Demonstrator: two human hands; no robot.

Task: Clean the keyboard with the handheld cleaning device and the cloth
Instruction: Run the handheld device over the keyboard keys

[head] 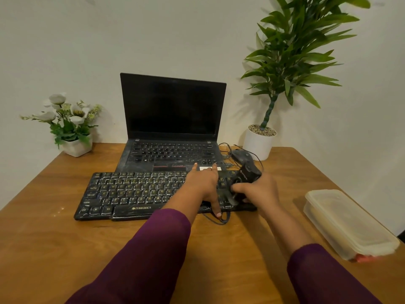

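A dusty black keyboard [131, 194] lies flat on the wooden table in front of the laptop. My left hand [203, 185] is spread over its right part, fingers apart, thumb over the front edge, pressing it down. My right hand [258, 189] grips a black handheld cleaning device [246, 176] that rests on the keyboard's right end. No cloth is visible on the table.
An open, dusty black laptop [173, 128] stands behind the keyboard. A mouse [241, 155] with cables lies to its right. A white pot with a tall plant [259, 142] and a flower pot [75, 147] sit at the back. A lidded plastic container [348, 222] is at the right.
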